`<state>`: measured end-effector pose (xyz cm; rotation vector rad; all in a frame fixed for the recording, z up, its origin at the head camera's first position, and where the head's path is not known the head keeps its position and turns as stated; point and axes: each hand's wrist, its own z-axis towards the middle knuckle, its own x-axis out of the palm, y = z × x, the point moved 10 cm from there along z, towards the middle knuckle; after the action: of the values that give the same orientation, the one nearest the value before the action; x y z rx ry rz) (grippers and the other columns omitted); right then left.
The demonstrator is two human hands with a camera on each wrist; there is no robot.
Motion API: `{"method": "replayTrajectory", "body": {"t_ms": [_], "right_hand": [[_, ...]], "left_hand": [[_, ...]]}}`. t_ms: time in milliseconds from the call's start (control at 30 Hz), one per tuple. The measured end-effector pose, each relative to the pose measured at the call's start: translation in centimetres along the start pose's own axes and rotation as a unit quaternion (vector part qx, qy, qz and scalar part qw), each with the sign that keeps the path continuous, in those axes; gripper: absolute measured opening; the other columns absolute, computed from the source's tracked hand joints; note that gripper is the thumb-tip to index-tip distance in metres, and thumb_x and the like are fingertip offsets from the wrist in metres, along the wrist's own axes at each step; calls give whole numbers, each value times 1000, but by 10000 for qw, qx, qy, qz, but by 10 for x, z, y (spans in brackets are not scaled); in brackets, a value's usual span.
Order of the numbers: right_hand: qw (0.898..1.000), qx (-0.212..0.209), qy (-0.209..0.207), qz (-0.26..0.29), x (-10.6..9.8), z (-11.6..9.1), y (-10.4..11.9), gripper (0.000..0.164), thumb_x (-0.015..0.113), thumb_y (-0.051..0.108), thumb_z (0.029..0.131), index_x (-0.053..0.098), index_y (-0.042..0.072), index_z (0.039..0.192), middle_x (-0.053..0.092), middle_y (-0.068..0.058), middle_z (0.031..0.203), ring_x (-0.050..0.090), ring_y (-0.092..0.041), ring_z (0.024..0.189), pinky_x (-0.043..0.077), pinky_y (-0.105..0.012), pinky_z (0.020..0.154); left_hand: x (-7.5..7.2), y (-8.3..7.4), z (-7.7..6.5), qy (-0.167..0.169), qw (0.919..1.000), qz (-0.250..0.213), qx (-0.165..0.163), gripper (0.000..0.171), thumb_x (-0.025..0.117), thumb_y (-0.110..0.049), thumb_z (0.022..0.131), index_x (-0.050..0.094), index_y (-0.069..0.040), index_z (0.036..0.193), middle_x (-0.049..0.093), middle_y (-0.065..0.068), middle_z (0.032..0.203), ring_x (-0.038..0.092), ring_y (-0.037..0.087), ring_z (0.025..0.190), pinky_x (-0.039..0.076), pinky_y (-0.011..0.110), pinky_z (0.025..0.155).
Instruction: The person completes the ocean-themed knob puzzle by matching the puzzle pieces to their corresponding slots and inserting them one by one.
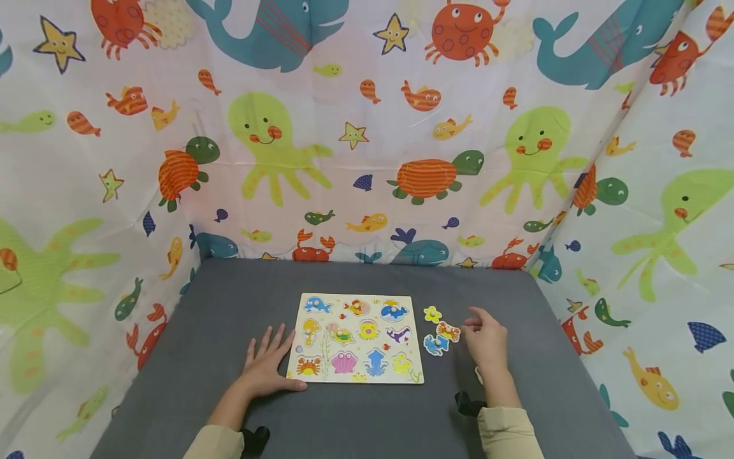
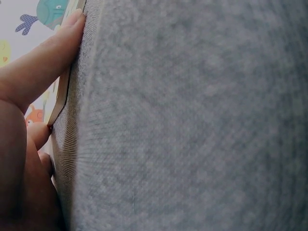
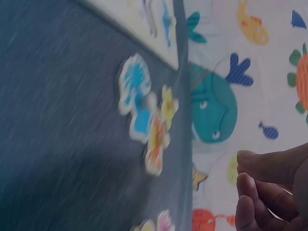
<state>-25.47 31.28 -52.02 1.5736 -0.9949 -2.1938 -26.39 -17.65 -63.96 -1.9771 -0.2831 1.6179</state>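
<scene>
A pale puzzle board (image 1: 316,378) with colourful sea animals lies flat on the table. My left hand (image 1: 266,366) is spread at its lower left corner, fingers by the left edge and thumb along the front edge. In the left wrist view, the thumb (image 2: 45,65) touches the board's side. My right hand (image 1: 486,338) hovers beside a small cluster of pieces: a yellow star-shaped piece (image 1: 432,313), an orange crab piece (image 1: 448,331) and a blue crab-like piece (image 1: 436,345). In the right wrist view its fingers are loosely bent, with nothing visible between them.
A pink and yellow piece (image 3: 163,222) shows at the lower edge of the right wrist view, mostly cut off. Dark grey cloth (image 1: 378,421) covers the table. A sea-animal printed curtain (image 1: 355,185) hangs behind and along both sides.
</scene>
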Motion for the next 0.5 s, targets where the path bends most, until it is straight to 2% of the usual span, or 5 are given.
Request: {"method": "replayTrajectory", "body": {"t_ms": [233, 400, 500], "right_hand": [[9994, 331, -12, -123, -10, -11, -37, 46, 71, 4, 91, 60, 2, 135, 73, -19, 109, 69, -36, 98, 58, -51, 82], [9992, 348, -6, -218, -14, -14, -53, 45, 71, 4, 90, 60, -1, 133, 72, -23, 110, 68, -39, 98, 55, -54, 84], [9987, 390, 81, -306, -14, -15, -60, 44, 71, 4, 90, 59, -4, 132, 72, -24, 110, 67, -39, 96, 55, -55, 85]], "left_hand": [[-2, -6, -3, 128, 9998, -124, 21, 131, 79, -77, 62, 20, -19, 163, 6, 13, 171, -9, 40, 156, -16, 66, 117], [-8, -12, -6, 10, 9997, -195, 122, 129, 82, -72, 63, 24, -14, 162, 10, 18, 169, -4, 44, 155, -12, 69, 116], [-8, -11, -6, 6, 9999, -131, 105, 129, 80, -74, 62, 23, -15, 163, 9, 17, 170, -5, 43, 155, -12, 69, 117]]}}
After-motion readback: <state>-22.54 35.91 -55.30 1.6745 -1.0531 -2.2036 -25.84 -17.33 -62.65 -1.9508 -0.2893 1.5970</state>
